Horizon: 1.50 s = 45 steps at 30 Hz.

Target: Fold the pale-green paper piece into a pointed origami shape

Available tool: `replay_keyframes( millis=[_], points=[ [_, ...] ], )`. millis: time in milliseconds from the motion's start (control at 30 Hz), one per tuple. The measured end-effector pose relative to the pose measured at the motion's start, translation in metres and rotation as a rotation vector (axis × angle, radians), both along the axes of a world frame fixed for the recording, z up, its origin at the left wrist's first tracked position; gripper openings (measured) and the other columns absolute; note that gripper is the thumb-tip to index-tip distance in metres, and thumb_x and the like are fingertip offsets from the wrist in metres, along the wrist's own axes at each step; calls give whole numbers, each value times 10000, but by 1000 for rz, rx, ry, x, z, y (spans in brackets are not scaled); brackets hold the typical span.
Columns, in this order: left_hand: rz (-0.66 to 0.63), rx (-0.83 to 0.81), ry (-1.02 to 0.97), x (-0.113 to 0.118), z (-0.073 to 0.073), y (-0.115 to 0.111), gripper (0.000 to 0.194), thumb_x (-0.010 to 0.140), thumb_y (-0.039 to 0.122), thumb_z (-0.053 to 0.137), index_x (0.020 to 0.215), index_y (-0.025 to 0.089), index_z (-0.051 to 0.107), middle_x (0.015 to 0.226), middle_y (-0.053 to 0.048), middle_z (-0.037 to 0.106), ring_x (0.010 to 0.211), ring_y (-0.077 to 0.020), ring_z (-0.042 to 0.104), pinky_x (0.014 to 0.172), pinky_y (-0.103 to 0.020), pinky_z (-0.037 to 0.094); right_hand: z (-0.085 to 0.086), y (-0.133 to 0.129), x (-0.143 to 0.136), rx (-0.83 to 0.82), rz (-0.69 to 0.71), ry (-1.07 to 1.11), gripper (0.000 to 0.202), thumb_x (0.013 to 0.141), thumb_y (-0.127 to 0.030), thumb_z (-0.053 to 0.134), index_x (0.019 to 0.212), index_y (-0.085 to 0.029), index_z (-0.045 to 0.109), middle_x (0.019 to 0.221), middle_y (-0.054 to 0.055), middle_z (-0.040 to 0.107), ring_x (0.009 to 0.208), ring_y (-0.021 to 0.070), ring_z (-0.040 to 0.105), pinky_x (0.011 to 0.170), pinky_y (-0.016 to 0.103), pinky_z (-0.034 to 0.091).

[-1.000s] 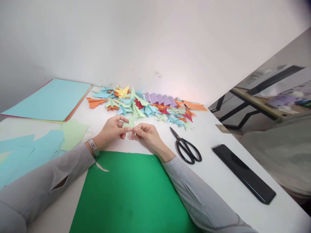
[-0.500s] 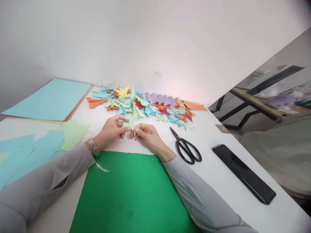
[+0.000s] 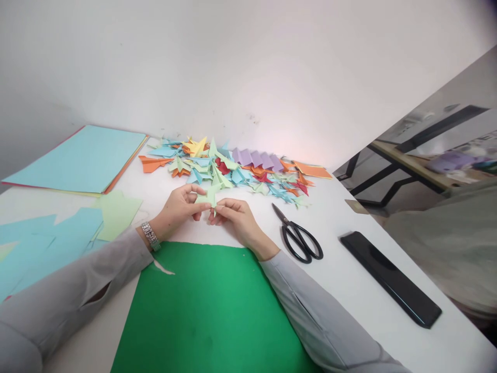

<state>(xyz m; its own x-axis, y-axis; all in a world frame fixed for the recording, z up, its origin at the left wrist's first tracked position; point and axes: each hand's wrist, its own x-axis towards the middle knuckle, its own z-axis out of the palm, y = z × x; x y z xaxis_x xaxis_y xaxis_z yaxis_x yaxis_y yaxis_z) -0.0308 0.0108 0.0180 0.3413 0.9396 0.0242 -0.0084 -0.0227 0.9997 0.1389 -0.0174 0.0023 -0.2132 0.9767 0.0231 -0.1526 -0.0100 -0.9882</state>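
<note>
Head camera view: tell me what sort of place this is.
Probably a paper-craft desk in an office or workroom: a white table against a plain wall bears a pile of folded paper figures, stacked coloured sheets and black scissors.

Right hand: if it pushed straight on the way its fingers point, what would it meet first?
The right hand points left, so it would likely first meet the left hand's fingertips, pinching the same pale green folded paper.
</note>
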Motion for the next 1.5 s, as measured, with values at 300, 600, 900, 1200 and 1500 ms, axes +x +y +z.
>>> replay_keyframes(
  millis=[300,600,900,1200,1500],
  points=[
    [1,0,93,1,4,-2,435,575,272,832,864,169,524,403,94,522,364,-87,502,415,-185,361,-1,-1,0,52,9,-52,331,677,-476,755,669,-163,646,592,12,678,521,120,611,549,260,474],
    [-24,-89,8,0,0,2,540,550,311,851,982,106,601,420,39,590,373,-128,562,397,-202,422,-1,1,1,2,6,18,241,671,-386,751,635,-169,651,582,11,680,501,113,599,520,246,437],
    [-34,-99,-37,-1,-3,3,656,598,334,830,1162,84,607,496,14,647,467,-159,641,443,-223,492,2,1,1,-43,-44,43,176,666,-327,715,629,-165,656,563,14,670,481,117,588,503,244,426],
    [-60,-131,-115,-1,1,2,494,737,299,707,1168,88,592,566,-26,673,551,-164,668,485,-221,483,4,1,0,-56,-91,59,161,655,-318,703,602,-172,660,553,14,666,470,118,578,490,245,424],
    [2,-118,-133,1,4,0,444,649,299,776,1013,108,607,666,-11,672,511,-115,606,471,-223,453,2,1,1,-30,-106,63,160,681,-313,687,615,-171,653,556,10,663,465,113,583,475,232,421]
  ],
)
